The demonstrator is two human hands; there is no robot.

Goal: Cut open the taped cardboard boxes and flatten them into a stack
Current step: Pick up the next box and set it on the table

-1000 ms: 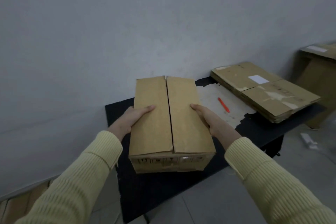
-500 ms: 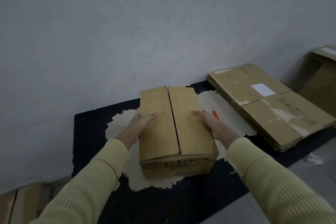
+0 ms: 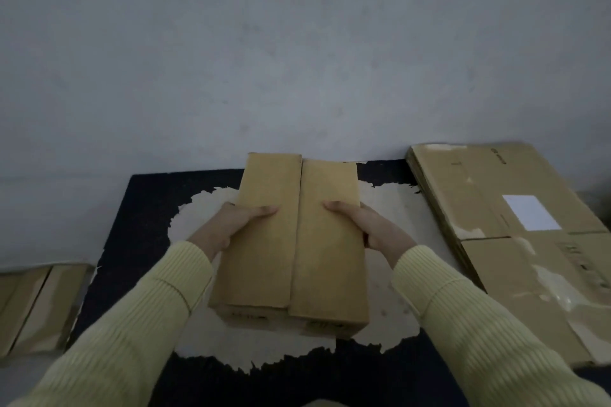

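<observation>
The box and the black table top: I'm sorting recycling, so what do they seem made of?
Box: brown cardboard, matte, flaps meeting at a centre seam. Table top: black layer, seemingly torn away to a pale ragged-edged patch; material underneath unclear.

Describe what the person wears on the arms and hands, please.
Both arms wear pale yellow knitted sleeves with fine ribs, the left sleeve and the right sleeve alike, each ending in a ribbed cuff at the wrist. The left hand and the right hand are bare: no gloves, and no ring or watch shows.
</observation>
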